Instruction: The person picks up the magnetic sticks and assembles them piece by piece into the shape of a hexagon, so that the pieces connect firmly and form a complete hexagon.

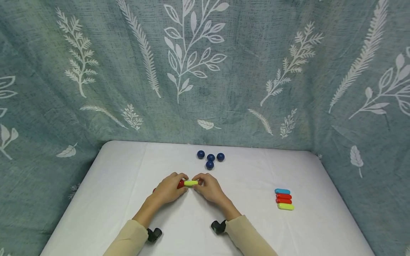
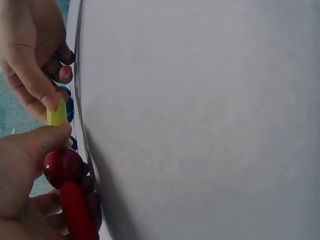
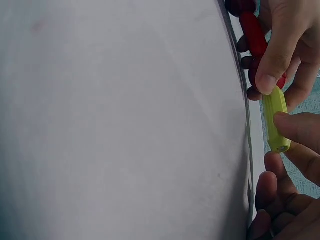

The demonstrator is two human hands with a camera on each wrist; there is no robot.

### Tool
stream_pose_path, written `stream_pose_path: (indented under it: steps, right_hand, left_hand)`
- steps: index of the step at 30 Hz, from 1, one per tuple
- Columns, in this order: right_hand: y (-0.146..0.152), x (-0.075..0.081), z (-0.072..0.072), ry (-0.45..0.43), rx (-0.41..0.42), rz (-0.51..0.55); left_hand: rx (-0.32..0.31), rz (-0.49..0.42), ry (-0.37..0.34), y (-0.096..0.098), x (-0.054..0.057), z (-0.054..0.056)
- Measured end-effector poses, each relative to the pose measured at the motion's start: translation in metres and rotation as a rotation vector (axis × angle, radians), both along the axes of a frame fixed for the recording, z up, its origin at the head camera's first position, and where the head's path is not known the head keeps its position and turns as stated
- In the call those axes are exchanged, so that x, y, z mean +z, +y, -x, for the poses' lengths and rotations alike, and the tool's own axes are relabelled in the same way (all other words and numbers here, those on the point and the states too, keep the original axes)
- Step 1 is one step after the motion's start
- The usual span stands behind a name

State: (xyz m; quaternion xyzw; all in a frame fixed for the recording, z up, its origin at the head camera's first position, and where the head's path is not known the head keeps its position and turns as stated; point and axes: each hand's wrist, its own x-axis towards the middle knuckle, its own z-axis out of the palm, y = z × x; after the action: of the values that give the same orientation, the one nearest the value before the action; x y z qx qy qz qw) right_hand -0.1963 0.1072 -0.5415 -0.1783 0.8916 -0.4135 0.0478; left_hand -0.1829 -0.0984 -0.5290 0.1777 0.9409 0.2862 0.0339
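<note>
My left hand (image 1: 168, 188) grips a chain of a red rod (image 2: 76, 210) between red balls; one red ball (image 2: 64, 167) shows under the thumb in the left wrist view. A yellow-green stick (image 3: 275, 112) meets the chain at the near ball, in line with it. My left thumb lies over that joint. My right hand (image 1: 209, 188) pinches the stick's other half between thumb and finger, and a small metal disc shows in its free end. The left fingers partly hide the red pieces.
Several dark blue balls (image 1: 210, 157) lie beyond the hands near the back edge. On the right, a blue stick (image 1: 283, 191), two red sticks (image 1: 283, 198) and a yellow-green stick (image 1: 285, 206) form a row on the white table (image 1: 243, 170). A patterned curtain (image 1: 237, 71) hangs behind.
</note>
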Motion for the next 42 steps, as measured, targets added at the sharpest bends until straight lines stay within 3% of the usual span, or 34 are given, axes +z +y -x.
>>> stream_pose_path:
  steps: [5, 16, 34, 42]
  right_hand:
    - [-0.002, 0.001, -0.002, 0.0, -0.007, 0.007]
    - [0.005, 0.001, 0.001, 0.005, -0.006, 0.01]
    - [0.039, 0.007, 0.029, 0.112, -0.291, 0.111]
    - [0.044, 0.0, 0.04, 0.095, -0.352, 0.122]
  left_hand:
    - [-0.003, 0.01, 0.042, 0.0, -0.002, -0.001]
    - [0.016, 0.007, 0.022, 0.0, -0.001, -0.002]
    - [0.028, -0.008, -0.005, -0.001, 0.0, -0.002]
    - [0.033, -0.013, -0.001, -0.001, -0.003, -0.001]
